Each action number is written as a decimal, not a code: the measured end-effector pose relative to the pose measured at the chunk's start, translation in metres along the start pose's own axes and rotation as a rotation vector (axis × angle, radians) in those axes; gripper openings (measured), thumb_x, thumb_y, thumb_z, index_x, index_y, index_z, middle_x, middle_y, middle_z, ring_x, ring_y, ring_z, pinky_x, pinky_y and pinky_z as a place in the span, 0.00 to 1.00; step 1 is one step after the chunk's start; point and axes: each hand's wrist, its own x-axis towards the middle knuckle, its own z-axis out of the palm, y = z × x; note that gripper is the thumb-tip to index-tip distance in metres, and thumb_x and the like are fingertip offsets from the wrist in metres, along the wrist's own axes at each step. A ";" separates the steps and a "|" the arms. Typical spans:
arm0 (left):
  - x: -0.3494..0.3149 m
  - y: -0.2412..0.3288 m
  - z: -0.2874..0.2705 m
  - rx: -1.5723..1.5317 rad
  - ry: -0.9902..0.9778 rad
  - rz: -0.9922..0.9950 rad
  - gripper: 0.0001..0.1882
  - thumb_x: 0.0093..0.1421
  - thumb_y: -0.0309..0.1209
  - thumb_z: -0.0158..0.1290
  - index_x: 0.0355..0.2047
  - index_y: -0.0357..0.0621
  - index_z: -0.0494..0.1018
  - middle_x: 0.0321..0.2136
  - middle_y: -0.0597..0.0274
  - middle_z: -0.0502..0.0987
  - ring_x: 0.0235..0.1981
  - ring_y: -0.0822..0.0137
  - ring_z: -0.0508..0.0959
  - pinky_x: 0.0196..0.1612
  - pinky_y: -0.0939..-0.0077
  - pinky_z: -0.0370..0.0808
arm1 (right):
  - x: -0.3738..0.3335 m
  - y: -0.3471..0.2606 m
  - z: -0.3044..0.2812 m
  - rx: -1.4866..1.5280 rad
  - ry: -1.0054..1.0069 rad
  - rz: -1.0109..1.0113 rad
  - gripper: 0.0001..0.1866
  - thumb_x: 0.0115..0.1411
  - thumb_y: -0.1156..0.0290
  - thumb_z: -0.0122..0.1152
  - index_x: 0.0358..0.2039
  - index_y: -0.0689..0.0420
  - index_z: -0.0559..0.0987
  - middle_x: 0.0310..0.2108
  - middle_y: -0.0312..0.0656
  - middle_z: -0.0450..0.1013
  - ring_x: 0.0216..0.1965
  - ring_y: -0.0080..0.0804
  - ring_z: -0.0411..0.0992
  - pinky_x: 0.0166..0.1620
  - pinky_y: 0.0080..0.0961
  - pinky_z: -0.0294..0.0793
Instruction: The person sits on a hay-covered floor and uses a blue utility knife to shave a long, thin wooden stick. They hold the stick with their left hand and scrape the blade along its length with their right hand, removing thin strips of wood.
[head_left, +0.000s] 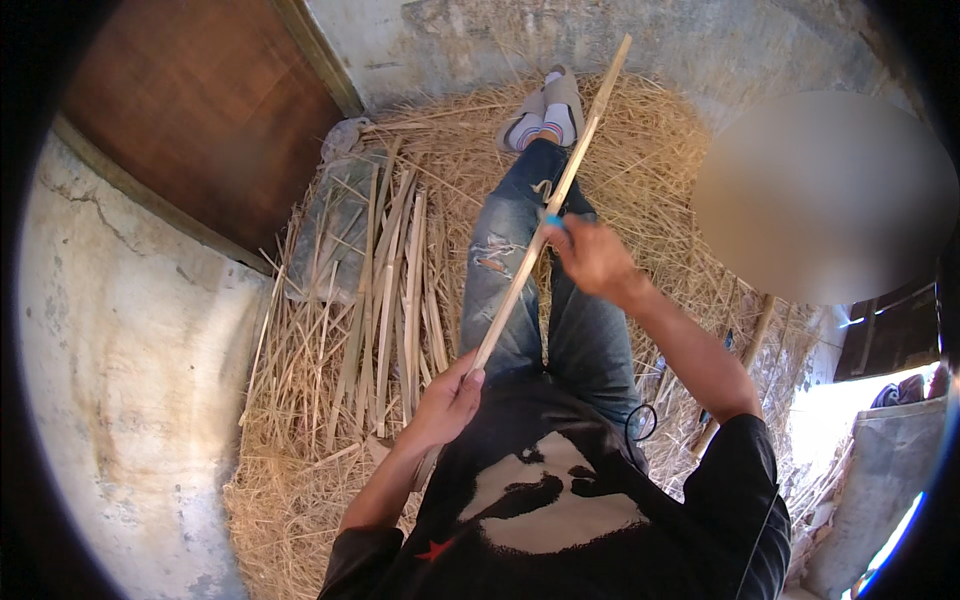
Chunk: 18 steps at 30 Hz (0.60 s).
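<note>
A long, pale bamboo strip (pixel 520 275) slants across my outstretched legs, its far end past my feet. My left hand (pixel 447 404) is closed around its near end, close to my waist. Partway up the strip, my right hand (pixel 596 262) is closed with a small blue object (pixel 555 220) at its fingers, right against the strip. The object looks like part of a hand tool, but the fingers and blur hide most of it. To the left of my legs lies a loose pile of similar split strips (pixel 385 300).
Straw and shavings (pixel 640 140) cover the floor around my jeans-clad legs (pixel 505 260). A grey slab (pixel 335 235) lies under some strips. A brown door panel (pixel 200 110) and worn plaster walls (pixel 120 360) border the left. A pole (pixel 758 325) lies at the right.
</note>
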 end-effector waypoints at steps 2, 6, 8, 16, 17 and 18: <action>0.004 0.001 -0.003 -0.010 0.027 -0.028 0.24 0.76 0.34 0.42 0.70 0.46 0.58 0.18 0.71 0.59 0.15 0.79 0.59 0.17 0.82 0.61 | -0.001 -0.044 -0.008 0.230 -0.356 0.308 0.20 0.64 0.52 0.61 0.44 0.57 0.80 0.14 0.36 0.65 0.13 0.37 0.64 0.18 0.34 0.67; -0.002 0.014 -0.012 0.012 0.049 -0.059 0.24 0.75 0.33 0.44 0.68 0.43 0.61 0.19 0.72 0.64 0.19 0.79 0.65 0.23 0.82 0.65 | 0.011 -0.041 -0.005 0.230 -0.424 0.291 0.23 0.68 0.49 0.52 0.45 0.59 0.78 0.19 0.51 0.71 0.22 0.49 0.73 0.25 0.45 0.73; -0.014 0.009 -0.022 0.142 0.027 -0.046 0.24 0.74 0.33 0.44 0.69 0.44 0.60 0.19 0.71 0.65 0.20 0.79 0.66 0.25 0.81 0.66 | 0.031 0.025 -0.007 0.194 -0.311 0.498 0.29 0.72 0.46 0.42 0.46 0.62 0.77 0.27 0.61 0.76 0.30 0.56 0.78 0.32 0.51 0.77; -0.041 -0.025 -0.042 0.274 -0.057 0.103 0.23 0.73 0.30 0.46 0.67 0.44 0.64 0.21 0.70 0.66 0.22 0.78 0.67 0.28 0.79 0.68 | -0.003 0.188 -0.042 0.090 0.001 0.998 0.34 0.72 0.44 0.42 0.37 0.67 0.80 0.29 0.61 0.76 0.35 0.59 0.77 0.43 0.50 0.74; -0.038 -0.021 -0.041 0.280 -0.053 0.118 0.23 0.73 0.30 0.46 0.67 0.44 0.65 0.22 0.70 0.66 0.23 0.78 0.67 0.28 0.79 0.68 | -0.013 0.191 -0.044 0.101 -0.027 1.000 0.33 0.71 0.44 0.43 0.37 0.67 0.79 0.29 0.61 0.76 0.35 0.59 0.77 0.42 0.50 0.74; -0.037 -0.019 -0.043 0.248 -0.038 0.065 0.24 0.72 0.29 0.48 0.67 0.44 0.64 0.22 0.70 0.67 0.23 0.78 0.67 0.28 0.79 0.68 | -0.005 0.174 -0.051 0.130 -0.059 0.993 0.32 0.71 0.44 0.45 0.37 0.67 0.78 0.28 0.62 0.76 0.34 0.58 0.77 0.42 0.50 0.73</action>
